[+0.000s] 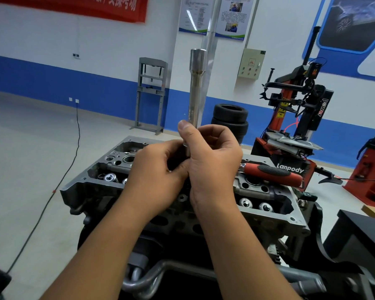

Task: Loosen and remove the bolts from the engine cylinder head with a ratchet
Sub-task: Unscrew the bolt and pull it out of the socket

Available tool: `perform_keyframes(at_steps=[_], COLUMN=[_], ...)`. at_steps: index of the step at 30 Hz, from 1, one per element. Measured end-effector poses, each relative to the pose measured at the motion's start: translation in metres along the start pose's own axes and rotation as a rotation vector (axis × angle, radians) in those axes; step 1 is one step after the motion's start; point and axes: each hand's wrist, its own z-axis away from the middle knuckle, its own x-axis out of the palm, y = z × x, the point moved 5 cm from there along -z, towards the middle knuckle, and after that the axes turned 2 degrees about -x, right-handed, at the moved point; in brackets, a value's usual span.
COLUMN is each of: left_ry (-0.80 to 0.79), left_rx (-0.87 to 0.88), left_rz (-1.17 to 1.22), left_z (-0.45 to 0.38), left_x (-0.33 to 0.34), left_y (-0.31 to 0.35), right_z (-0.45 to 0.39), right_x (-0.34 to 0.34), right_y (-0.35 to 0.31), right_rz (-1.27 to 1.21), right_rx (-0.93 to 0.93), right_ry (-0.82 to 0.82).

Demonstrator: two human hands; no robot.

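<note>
Your two forearms reach in from the bottom edge and meet above the cylinder head (108, 169). Your right hand (212, 161) curls round the lower end of a long socket (196, 87), thumb up along its side, holding it upright above the engine. Your left hand (158, 172) bends its fingers in against the socket's base; what they pinch there is hidden. Just beside your right hand, the red-handled ratchet (271, 173) lies on the head's far right corner. Valve springs (246, 202) show in the open head.
</note>
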Motion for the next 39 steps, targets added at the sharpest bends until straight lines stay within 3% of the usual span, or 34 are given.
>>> perform_keyframes(at_steps=[4,10,15,21,26,33,37,39], left_ry=[-0.097,0.062,-0.129,0.036,-0.17,0.03,-0.149,-0.116], left_rx=[0.002,-0.055,-0.043,-0.063,-0.037,-0.041,-0.044,-0.03], left_rz=[0.055,0.032,0.122,0.063,0.153,0.127,0.147,0.135], left_z=[0.0,-0.001,-0.001,-0.002,-0.003,0.0,-0.001,-0.001], left_x=[0.003,-0.004,0.002,-0.001,0.005,0.0,0.003,0.003], left_y=[0.001,-0.006,-0.002,-0.008,-0.007,-0.006,-0.004,-0.003], right_z=[-0.002,0.0,-0.003,-0.002,-0.004,-0.003,-0.003,-0.003], right_x=[-0.002,0.003,0.002,0.004,0.002,0.004,0.0,0.0], right_y=[0.001,0.003,0.005,0.004,0.005,0.006,0.006,0.006], right_rz=[-0.034,-0.037,-0.062,-0.084,-0.076,-0.096,-0.077,-0.066], right_rx=[0.03,0.067,0.099,0.093,0.093,0.122,0.119,0.107], right_ry=[0.038,-0.031,-0.024,-0.036,0.008,-0.025,0.031,0.025])
